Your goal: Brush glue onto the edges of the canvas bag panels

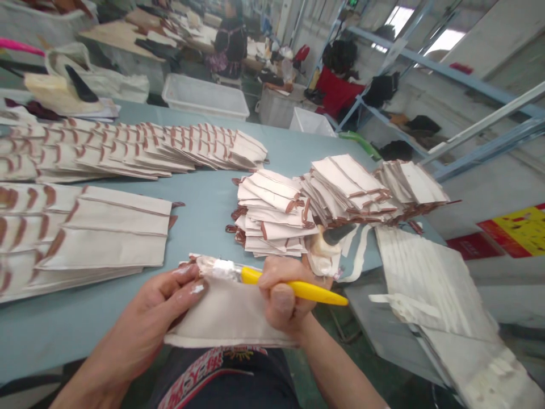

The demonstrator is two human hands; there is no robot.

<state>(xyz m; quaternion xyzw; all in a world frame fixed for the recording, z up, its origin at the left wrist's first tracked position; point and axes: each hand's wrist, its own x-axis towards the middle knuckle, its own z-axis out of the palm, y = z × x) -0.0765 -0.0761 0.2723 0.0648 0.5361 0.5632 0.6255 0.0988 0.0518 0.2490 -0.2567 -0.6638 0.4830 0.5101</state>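
My left hand (174,298) grips the left end of a cream fabric piece (230,312), thumb on top, with a white smear on the thumb. In my right hand (289,289) is a brush with a yellow handle (317,292). White paste covers the brush's bristles (223,267), which lie against the piece's upper left edge, close to my left fingertips. The fabric piece is held at the table's front edge, partly hidden under my right hand. Just beyond it stands a pile of similar cream pieces (275,218) with brown edges.
Overlapping rows of cream pieces (128,145) cover the table's left side (204,199). More stacks (349,187) stand at the right, beside a pale container with a dark tip (326,247). Cream strips (438,284) lie on a lower surface. White bins (206,96) stand behind the table.
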